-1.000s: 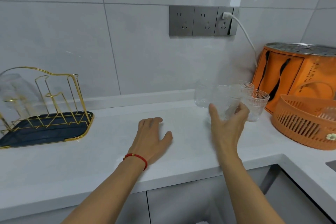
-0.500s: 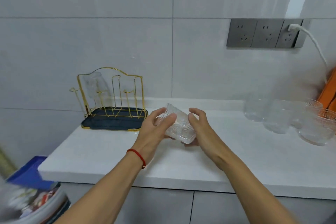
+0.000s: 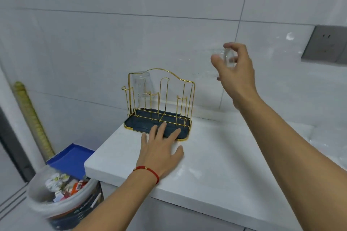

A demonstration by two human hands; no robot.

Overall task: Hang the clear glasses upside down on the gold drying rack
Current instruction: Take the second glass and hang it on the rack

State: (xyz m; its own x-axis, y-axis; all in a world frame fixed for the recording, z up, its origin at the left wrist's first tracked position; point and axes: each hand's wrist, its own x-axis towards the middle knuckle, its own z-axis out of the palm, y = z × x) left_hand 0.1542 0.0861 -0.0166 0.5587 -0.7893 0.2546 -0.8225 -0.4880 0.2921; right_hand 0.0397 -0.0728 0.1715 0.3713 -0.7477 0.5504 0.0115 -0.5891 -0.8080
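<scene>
The gold wire drying rack (image 3: 185,88) stands on a dark blue tray (image 3: 142,124) at the left end of the white counter. One clear glass (image 3: 141,83) hangs upside down on its back left prong. My right hand (image 3: 237,75) is raised above and to the right of the rack, shut on a second clear glass (image 3: 227,59) that is blurred against the wall. My left hand (image 3: 160,148) lies flat on the counter with fingers spread, its fingertips touching the tray's front edge.
The counter's left edge (image 3: 88,165) drops off beside the rack. Below it stand a full waste bin (image 3: 62,193) and a blue box (image 3: 72,157). A grey wall socket (image 3: 324,45) is at the right.
The view swung left toward the rack. My left hand let go of the glass and went down flat by the tray. My right hand lifted the glass up and to the right.
</scene>
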